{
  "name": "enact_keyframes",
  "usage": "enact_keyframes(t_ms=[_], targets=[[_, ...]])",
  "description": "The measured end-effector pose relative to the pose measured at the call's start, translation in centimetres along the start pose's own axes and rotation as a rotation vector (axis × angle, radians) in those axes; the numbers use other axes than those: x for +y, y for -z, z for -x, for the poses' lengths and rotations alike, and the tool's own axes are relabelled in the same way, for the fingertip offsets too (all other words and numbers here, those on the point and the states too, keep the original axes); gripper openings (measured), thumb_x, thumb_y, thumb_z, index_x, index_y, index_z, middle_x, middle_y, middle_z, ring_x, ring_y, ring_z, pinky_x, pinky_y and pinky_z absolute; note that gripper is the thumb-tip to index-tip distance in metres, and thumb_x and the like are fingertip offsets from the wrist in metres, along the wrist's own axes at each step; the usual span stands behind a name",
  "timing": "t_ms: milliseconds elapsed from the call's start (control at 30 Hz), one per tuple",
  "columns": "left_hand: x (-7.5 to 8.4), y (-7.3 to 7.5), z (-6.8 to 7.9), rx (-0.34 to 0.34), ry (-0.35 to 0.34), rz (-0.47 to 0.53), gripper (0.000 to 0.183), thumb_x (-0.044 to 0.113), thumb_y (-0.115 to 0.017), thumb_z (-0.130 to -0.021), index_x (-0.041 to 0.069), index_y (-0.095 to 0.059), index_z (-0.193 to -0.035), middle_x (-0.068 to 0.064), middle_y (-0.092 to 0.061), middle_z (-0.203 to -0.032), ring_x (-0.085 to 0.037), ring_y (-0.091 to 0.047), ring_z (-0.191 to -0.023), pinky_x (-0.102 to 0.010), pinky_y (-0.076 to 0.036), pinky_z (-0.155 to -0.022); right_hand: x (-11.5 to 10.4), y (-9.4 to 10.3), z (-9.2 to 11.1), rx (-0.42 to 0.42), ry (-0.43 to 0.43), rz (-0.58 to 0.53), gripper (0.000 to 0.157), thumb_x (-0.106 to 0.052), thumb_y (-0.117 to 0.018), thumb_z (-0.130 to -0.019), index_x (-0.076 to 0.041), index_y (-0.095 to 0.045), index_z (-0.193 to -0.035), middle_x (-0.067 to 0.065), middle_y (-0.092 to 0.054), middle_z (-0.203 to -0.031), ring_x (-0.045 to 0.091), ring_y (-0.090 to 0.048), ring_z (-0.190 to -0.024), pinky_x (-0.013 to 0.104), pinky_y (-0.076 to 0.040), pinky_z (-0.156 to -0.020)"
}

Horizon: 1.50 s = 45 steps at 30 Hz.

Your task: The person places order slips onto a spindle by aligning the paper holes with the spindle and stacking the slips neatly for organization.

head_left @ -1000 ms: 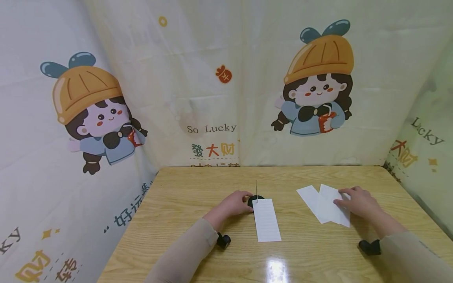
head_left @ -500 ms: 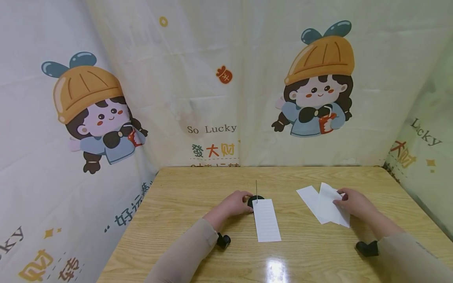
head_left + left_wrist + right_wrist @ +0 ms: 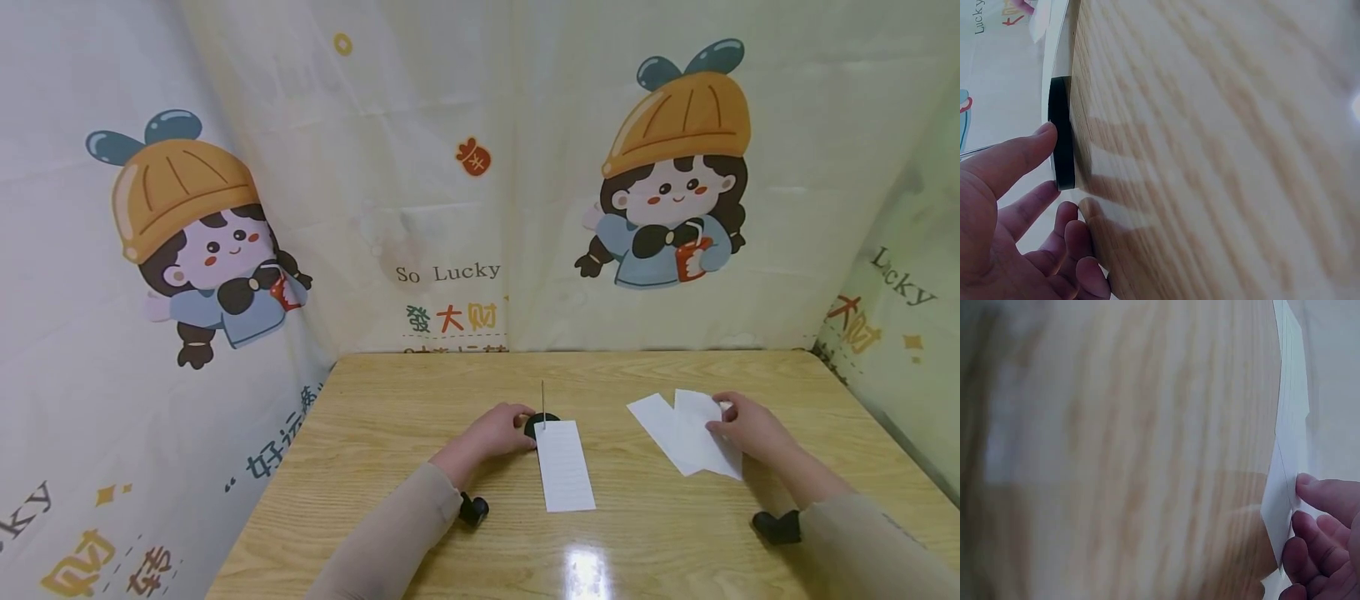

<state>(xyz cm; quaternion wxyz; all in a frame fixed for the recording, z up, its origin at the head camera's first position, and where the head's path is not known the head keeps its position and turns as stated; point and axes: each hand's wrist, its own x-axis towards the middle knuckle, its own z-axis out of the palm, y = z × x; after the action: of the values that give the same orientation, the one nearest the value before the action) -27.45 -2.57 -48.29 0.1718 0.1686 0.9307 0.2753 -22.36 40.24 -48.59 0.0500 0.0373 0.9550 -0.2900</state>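
In the head view, a bill spike with a thin upright metal rod (image 3: pixel 543 402) and a round black base (image 3: pixel 531 427) stands mid-table. A lined white paper slip (image 3: pixel 566 471) is at the rod, its top end covering part of the base. My left hand (image 3: pixel 497 432) holds the base's left side; in the left wrist view, the thumb and a finger grip the black disc (image 3: pixel 1063 144) by its edge. At the right, my right hand (image 3: pixel 750 427) pinches the right edge of a white paper slip (image 3: pixel 697 425). The right wrist view shows the thumb over this slip (image 3: pixel 1280 506) and fingers beneath.
Another white slip (image 3: pixel 663 429) lies on the wooden table (image 3: pixel 420 383), partly under the pinched one. A printed cloth backdrop (image 3: pixel 450 208) hangs behind and beside the table. Small black devices (image 3: pixel 474 509) stick out from both sleeves.
My right hand has gone from fingers resting on the top slip to pinching its right edge, which has come up a little. My left hand and the spike have stayed in place.
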Motion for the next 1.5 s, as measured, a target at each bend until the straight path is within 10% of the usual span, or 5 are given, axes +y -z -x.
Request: enact_keyframes(t_ms=[1500], targets=[[0.6, 0.3, -0.1, -0.004, 0.011, -0.004, 0.053, 0.030, -0.079, -0.086, 0.021, -0.060, -0.135, -0.007, -0.061, -0.116, -0.021, -0.058, -0.104, -0.041, -0.046, -0.095, -1.8, 1.9, 0.9, 0.006, 0.095, -0.314, 0.065, -0.013, -0.054, -0.102, 0.003, -0.018, -0.154, 0.020, -0.061, -0.104, 0.020, -0.062, -0.080, 0.031, -0.049, -0.062]])
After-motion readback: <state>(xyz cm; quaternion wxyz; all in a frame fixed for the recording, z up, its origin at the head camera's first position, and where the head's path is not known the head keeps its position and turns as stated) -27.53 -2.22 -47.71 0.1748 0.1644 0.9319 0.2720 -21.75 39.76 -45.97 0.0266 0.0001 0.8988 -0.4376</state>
